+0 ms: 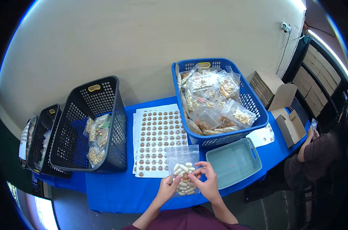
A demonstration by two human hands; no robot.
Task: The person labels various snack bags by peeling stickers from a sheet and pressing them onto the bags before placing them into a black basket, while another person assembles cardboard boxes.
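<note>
A clear zip bag [183, 154] of white, capsule-shaped pieces is held upright near the table's front edge. My left hand [168, 188] grips its left side, thumb on the front. On the right side, my right hand [207, 181] has its fingers at the bag, with the thumb by a small round brown sticker [185, 176] on the bag's front. Just behind the bag lies a stack of sticker sheets [160, 136] with rows of round brown labels. A shallow grey-green tray [235, 163] sits right beside my right hand.
A blue basket [223, 135] heaped with filled bags stands behind the tray. Dark baskets [116, 138] with some bags line the left. Flattened cardboard [264, 86] and an open carton [291, 128] are at right, near another person [315, 153] holding a small packet.
</note>
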